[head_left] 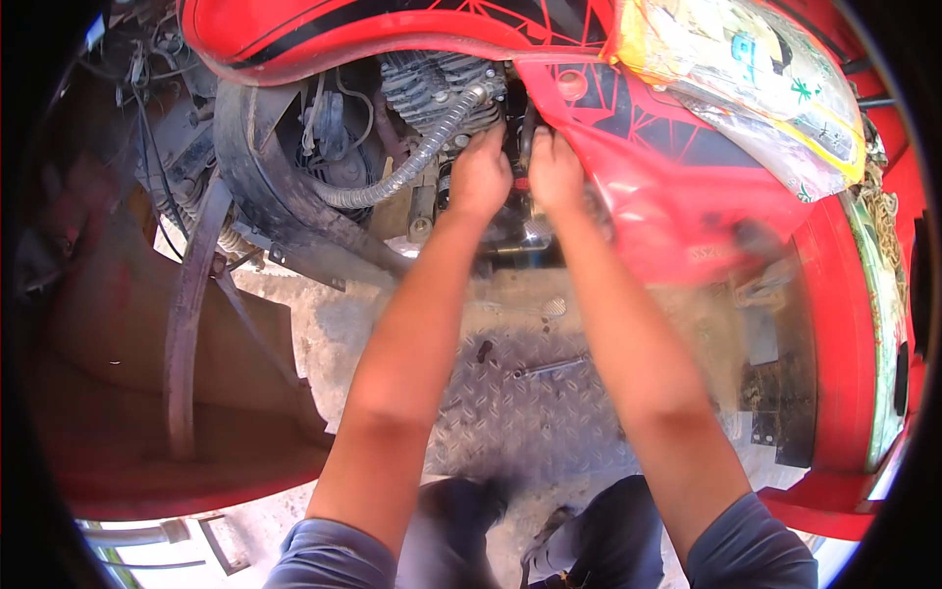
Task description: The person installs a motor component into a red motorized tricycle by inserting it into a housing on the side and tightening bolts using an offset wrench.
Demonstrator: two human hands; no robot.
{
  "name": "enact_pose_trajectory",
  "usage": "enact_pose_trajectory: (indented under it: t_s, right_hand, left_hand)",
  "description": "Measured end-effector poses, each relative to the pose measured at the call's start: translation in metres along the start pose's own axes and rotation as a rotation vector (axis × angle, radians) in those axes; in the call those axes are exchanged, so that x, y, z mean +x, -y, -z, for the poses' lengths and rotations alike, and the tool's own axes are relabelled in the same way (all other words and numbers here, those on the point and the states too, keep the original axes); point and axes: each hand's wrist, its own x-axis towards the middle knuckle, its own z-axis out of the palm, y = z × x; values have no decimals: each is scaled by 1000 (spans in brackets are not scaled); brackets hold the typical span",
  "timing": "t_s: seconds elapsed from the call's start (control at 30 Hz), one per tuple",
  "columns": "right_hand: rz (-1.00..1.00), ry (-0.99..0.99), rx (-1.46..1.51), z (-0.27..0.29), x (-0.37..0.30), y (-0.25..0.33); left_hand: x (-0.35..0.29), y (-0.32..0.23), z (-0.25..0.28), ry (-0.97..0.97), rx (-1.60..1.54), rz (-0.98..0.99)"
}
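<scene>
Both my arms reach forward into a narrow gap beside a finned engine (442, 86). My left hand (480, 179) is curled just below the engine's fins, near a ribbed metal flexible pipe (407, 175). My right hand (555, 175) is closed beside it, against the edge of the red body panel (648, 167). A dark upright hose (528, 130) runs between the two hands. Most fingertips are hidden in the gap, and what they grip does not show. A small red part (522, 184) sits between my wrists.
A metal wrench-like bar (551, 369) lies on the worn tread-plate floor (510, 422). A plastic-wrapped package (746, 88) rests on the red bodywork at upper right. On the left are a black curved guard (257, 167), loose wires (147, 147) and a bent metal bar (186, 334).
</scene>
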Motion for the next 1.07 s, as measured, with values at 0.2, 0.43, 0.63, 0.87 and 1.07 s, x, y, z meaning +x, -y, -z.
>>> enact_pose_trajectory:
  t_s: [0.2,0.43,0.63,0.87,1.07]
  right_hand:
    - [-51,179,195,77,-102,46]
    - [-669,556,143,192,-280,78]
    - [-861,698,121,326,-400,107]
    - [-1084,975,-178,435,-420,121]
    - [-869,1032,-298,490,-422,176]
  left_hand:
    - [-93,-20,55,-33,-36,16]
    - [-339,-97,223,361,23,542]
    - [-540,-219,464,1043,287,1014]
    - [-618,-287,634,1880,-27,1235]
    - [-582,-259,640,1109,87,1166]
